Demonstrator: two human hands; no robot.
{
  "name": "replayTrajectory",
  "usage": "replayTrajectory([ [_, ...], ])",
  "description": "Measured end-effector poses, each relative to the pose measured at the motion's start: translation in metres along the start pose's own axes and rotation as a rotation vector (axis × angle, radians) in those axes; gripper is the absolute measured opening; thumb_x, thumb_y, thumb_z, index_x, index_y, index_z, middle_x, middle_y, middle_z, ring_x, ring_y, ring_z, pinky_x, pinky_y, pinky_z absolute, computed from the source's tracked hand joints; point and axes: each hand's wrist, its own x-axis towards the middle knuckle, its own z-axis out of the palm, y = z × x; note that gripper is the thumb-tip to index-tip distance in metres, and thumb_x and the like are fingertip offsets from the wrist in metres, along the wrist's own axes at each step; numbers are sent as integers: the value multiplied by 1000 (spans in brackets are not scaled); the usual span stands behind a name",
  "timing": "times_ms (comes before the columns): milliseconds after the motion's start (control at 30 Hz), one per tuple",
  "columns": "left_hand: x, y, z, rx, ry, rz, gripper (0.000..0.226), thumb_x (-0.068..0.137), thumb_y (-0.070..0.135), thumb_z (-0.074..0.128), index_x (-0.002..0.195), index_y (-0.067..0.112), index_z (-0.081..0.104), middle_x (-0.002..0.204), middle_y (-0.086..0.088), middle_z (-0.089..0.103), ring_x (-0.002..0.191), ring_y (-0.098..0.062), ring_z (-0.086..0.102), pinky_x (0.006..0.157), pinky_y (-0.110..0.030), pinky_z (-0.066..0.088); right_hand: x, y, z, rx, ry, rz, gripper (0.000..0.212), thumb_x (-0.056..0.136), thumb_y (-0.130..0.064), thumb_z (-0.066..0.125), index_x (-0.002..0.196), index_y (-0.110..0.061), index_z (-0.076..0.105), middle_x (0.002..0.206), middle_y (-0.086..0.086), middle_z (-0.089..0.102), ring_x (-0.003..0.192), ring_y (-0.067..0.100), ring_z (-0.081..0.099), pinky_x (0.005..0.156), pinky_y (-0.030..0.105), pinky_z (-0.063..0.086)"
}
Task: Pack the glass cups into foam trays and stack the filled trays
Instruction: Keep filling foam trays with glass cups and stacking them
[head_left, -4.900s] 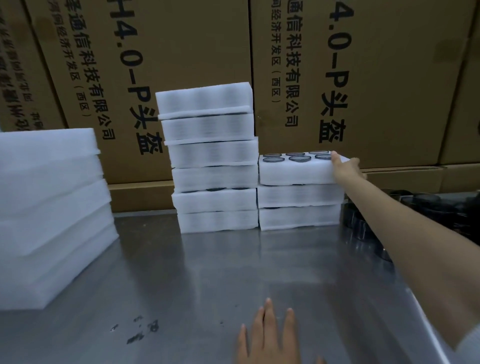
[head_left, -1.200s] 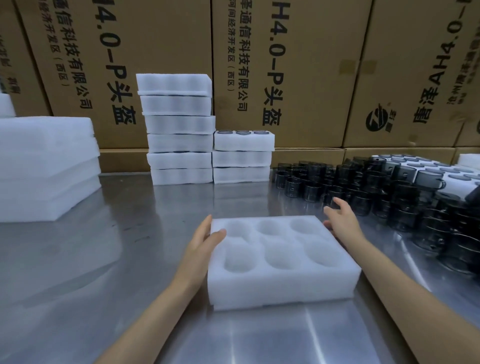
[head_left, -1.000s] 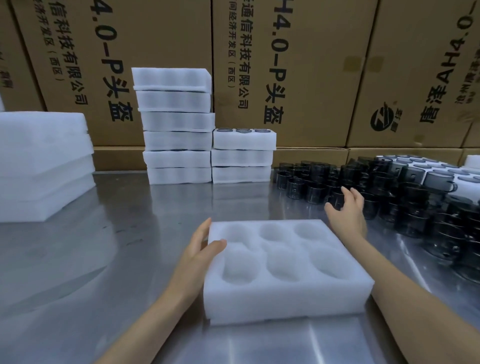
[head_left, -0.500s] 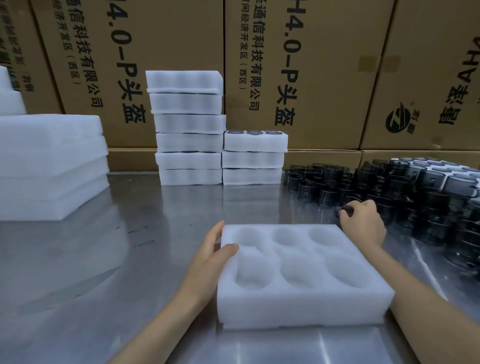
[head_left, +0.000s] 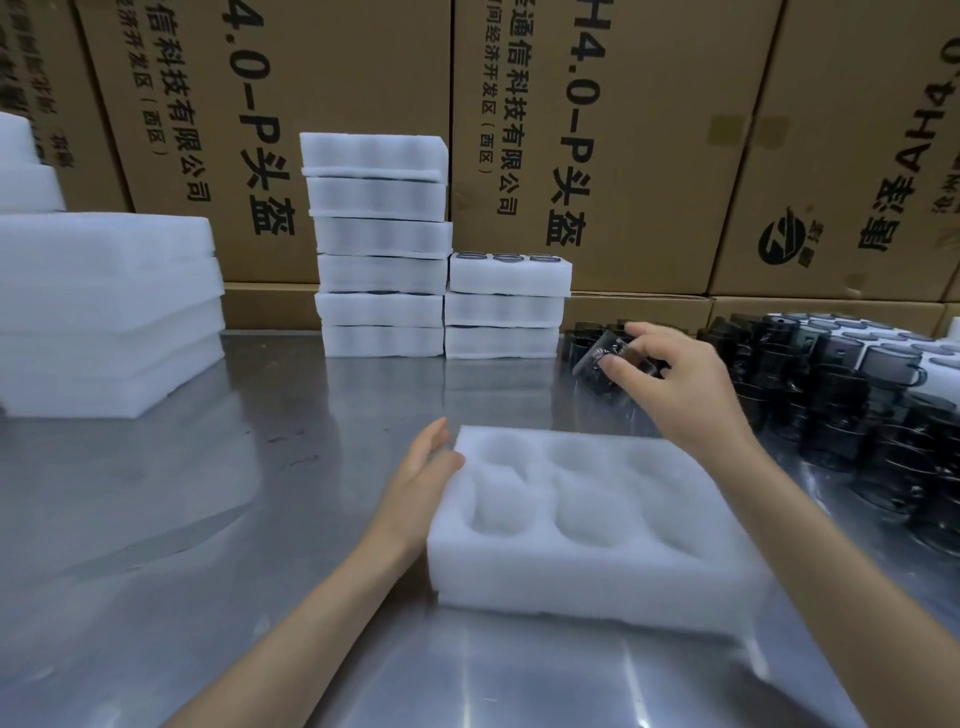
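A white foam tray (head_left: 597, 582) with several hollow pockets lies on the steel table in front of me. My left hand (head_left: 423, 478) rests against its left edge, thumb on the rim. Above the tray's far right corner, my right hand (head_left: 670, 384) grips a dark glass cup (head_left: 597, 358), tilted and lifted off the table. A crowd of dark glass cups (head_left: 831, 395) stands on the right. Two stacks of filled trays (head_left: 382, 249) (head_left: 506, 306) stand at the back; the top tray of the lower stack shows cup rims.
A pile of foam trays (head_left: 104, 312) sits on the left of the table. Cardboard boxes (head_left: 597, 130) form a wall behind everything. A tray with cups (head_left: 893, 348) lies at the far right behind the loose cups.
My right hand reached into the cups, closed on one and lifted it up and left towards the tray. My left hand stays at the tray's left edge.
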Motion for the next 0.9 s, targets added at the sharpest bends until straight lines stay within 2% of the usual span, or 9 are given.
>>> replayTrajectory([
  [100, -2, 1, 1, 46, -38, 39, 46, 98, 6, 39, 141, 21, 39, 142, 9, 41, 128, -3, 37, 113, -28, 26, -13, -24, -4, 230, -127, 108, 28, 83, -32, 67, 68, -8, 63, 89, -4, 70, 81, 6, 59, 76, 33, 47],
  [167, -2, 1, 3, 86, -45, 68, 46, 98, 5, 36, 140, 22, 42, 142, 8, 42, 132, -7, 36, 113, -28, 26, -19, -39, -1, 293, -144, 138, 38, 82, -36, 67, 65, -5, 56, 68, 12, 62, 61, 12, 52, 62, 31, 42],
  [233, -2, -2, 5, 136, -32, 110, 43, 99, 4, 35, 138, 19, 44, 144, 2, 42, 134, -13, 36, 115, -34, 24, -25, -53, 7, 232, -192, 133, 45, 81, -45, 66, 62, -8, 51, 58, 5, 50, 57, 12, 44, 58, 28, 34],
  [300, -2, -5, 9, 179, -16, 152, 41, 100, 3, 33, 138, 12, 45, 145, -4, 41, 135, -17, 35, 115, -37, 23, -33, -63, 20, 171, -297, 110, 39, 83, -46, 63, 59, -18, 49, 61, -8, 45, 59, 11, 43, 57, 27, 30],
  [400, -1, -8, 11, 188, -12, 153, 41, 100, 5, 31, 137, 11, 47, 144, -5, 43, 135, -16, 36, 115, -38, 24, -50, -66, 38, 59, -396, 77, 24, 82, -50, 59, 69, -31, 52, 84, -13, 48, 78, 3, 50, 66, 22, 37],
  [500, 0, -8, 12, 168, -11, 131, 38, 101, 16, 33, 134, 15, 51, 140, -5, 48, 133, -16, 40, 113, -40, 28, -65, -66, 48, -99, -344, -2, 29, 78, -60, 56, 77, -31, 50, 91, -14, 45, 90, 5, 46, 69, 24, 36],
  [600, 2, -9, 13, 197, -37, 157, 35, 102, 10, 30, 129, 0, 50, 137, -23, 46, 132, -32, 40, 110, -50, 30, -71, -74, 56, -289, -278, -77, 44, 75, -70, 48, 79, -27, 43, 89, -10, 39, 88, 11, 40, 64, 27, 32],
  [800, -2, -10, 12, 149, 26, 160, 41, 99, 4, 33, 133, 20, 49, 144, 3, 41, 130, -7, 38, 114, -32, 25, -80, -76, 54, -474, -198, -127, 48, 77, -70, 43, 77, -23, 35, 82, -7, 32, 78, 13, 37, 56, 26, 27],
  [900, -3, -10, 11, 132, 26, 142, 43, 98, 7, 33, 133, 24, 49, 143, 7, 40, 131, -5, 36, 115, -31, 23, -76, -73, 48, -429, -300, -120, 44, 76, -66, 43, 69, -25, 29, 77, -8, 32, 72, 11, 36, 50, 22, 21],
])
